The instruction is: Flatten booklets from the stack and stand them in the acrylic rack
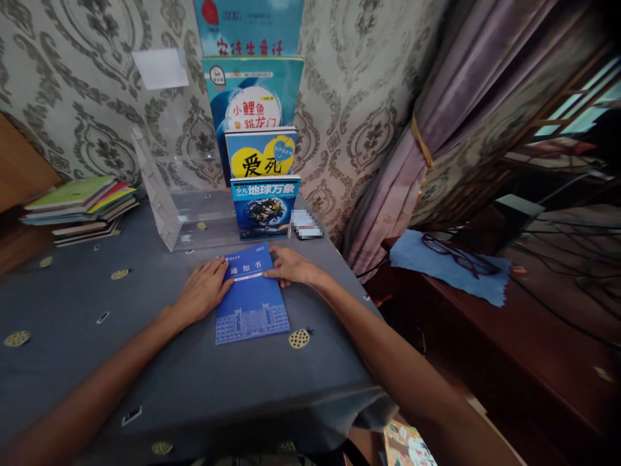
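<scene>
A blue booklet (252, 304) with white Chinese lettering, "2022" and a pale building print lies between my hands, low over or on the grey tablecloth. My left hand (206, 288) holds its left edge, with the thumb on the cover. At the right edge, my right hand (291, 265) grips it, thumb on top and the other fingers curled at the side. Just beyond stands a clear acrylic stepped rack (167, 220). Its right side carries several upright books in tiers, the front one a blue book with a globe (266, 210), and behind it a yellow-and-blue book (262, 155).
A stack of books (80, 204) lies at the table's back left. A small pixelated item (306, 224) is right of the rack. On the right are a purple curtain (388, 162) and a dark red desk with glasses (456, 252) on a blue cloth (412, 259), plus cables.
</scene>
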`<state>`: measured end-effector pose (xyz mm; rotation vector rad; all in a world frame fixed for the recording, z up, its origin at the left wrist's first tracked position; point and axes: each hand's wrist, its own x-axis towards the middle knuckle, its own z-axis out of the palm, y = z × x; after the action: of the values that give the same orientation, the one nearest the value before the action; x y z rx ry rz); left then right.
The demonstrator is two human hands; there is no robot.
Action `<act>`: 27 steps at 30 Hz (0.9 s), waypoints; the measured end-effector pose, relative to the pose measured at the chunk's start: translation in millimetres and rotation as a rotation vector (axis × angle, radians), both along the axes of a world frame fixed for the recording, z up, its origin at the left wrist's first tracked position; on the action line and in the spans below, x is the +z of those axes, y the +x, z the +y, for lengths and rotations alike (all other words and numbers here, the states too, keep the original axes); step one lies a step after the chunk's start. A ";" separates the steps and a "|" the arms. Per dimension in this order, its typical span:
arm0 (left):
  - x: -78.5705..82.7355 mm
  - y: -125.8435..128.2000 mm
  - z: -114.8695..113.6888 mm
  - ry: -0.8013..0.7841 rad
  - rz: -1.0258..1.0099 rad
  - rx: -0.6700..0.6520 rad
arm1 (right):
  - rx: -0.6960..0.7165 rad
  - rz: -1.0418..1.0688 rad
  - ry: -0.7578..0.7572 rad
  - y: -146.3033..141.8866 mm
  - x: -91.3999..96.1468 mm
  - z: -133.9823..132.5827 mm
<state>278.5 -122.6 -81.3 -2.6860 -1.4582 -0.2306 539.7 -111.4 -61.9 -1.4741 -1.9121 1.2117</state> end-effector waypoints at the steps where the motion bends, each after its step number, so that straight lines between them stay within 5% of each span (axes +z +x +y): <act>1: 0.3 0.9 -0.1 0.008 0.006 0.003 | -0.042 -0.131 0.099 1.3 3.1 -1.2; 5: 3.3 3.6 -3.3 0.034 0.023 0.001 | -0.177 -0.481 0.418 -2.1 12.1 -7.8; 10: 0.8 4.2 -4.0 0.071 0.036 -0.008 | 0.250 -0.370 0.699 -28.3 -1.1 -19.9; 14: -1.8 3.6 -3.4 0.080 0.009 -0.012 | 0.418 -0.364 0.702 -41.5 -17.5 -24.5; 27: -1.6 2.4 -2.5 0.016 -0.058 -0.016 | 0.176 -0.517 0.622 -10.2 -6.9 -4.0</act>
<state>280.9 -125.1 -82.9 -2.7012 -1.4437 -0.3222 529.5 -115.3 -68.8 -1.3571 -2.4856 0.2206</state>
